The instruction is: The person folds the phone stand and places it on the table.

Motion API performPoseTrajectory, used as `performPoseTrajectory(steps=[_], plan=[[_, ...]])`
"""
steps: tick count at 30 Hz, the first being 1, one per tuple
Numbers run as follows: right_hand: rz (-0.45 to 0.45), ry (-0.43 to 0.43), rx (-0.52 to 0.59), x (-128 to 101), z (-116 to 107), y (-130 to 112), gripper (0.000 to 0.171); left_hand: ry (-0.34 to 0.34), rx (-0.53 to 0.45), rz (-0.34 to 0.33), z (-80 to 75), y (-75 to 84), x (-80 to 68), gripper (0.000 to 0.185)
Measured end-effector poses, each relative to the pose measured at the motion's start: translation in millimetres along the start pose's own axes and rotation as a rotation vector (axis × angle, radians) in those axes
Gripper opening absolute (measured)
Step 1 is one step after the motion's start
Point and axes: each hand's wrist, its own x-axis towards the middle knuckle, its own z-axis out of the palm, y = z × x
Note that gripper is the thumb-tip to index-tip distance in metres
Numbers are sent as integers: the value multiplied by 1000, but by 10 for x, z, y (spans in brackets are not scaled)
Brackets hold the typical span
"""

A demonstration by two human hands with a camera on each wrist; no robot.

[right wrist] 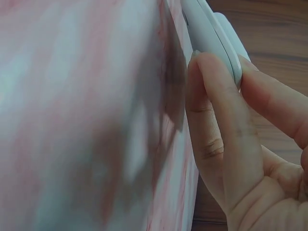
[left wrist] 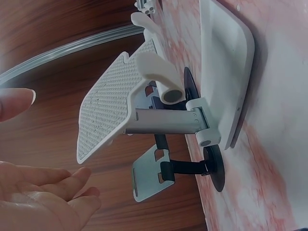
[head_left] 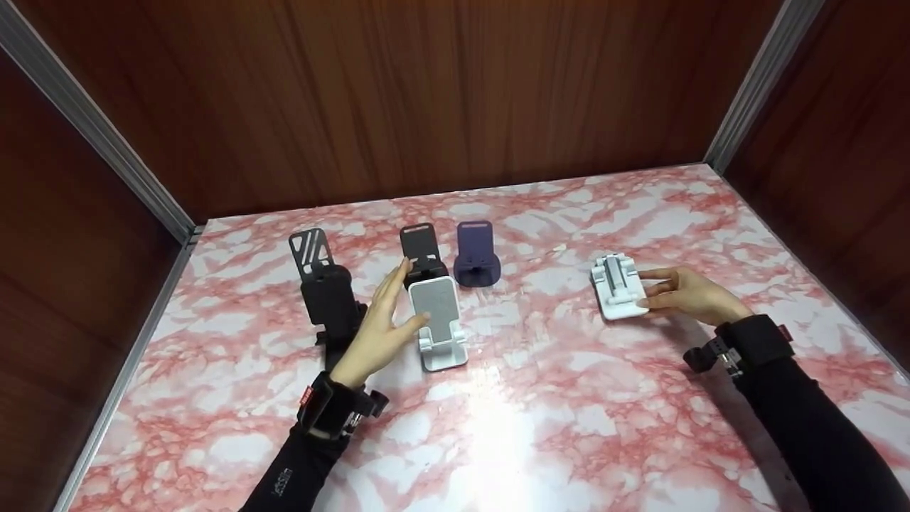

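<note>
My left hand is open, fingers straight, beside an unfolded white phone stand with a grey pad. In the left wrist view, a gap shows between the fingertips and the textured back plate of that white stand. Over at the right, my right hand pinches the edge of a second white phone stand, folded flat. Close up in the right wrist view, thumb and fingers grip the rim of this folded stand, just above the table; most of it lies outside that view.
Behind the unfolded white stand are a black phone stand and a purple one. Another black stand with a slotted plate and a dark stand stand left of my left hand. Wooden panels enclose the marbled table.
</note>
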Motion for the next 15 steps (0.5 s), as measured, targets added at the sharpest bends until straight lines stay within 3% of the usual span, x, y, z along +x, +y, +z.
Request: performPoseTrajectory(steps=[8, 11, 15], plan=[[64, 23, -12, -13, -44, 45, 71, -3, 0, 3, 3, -22, 2, 78], [65, 21, -51, -14, -44, 40, 70, -5, 3, -15, 10, -32, 5, 78], [61, 24, -136, -10, -26, -19, 68, -1, 0, 12, 22, -68, 17, 78]])
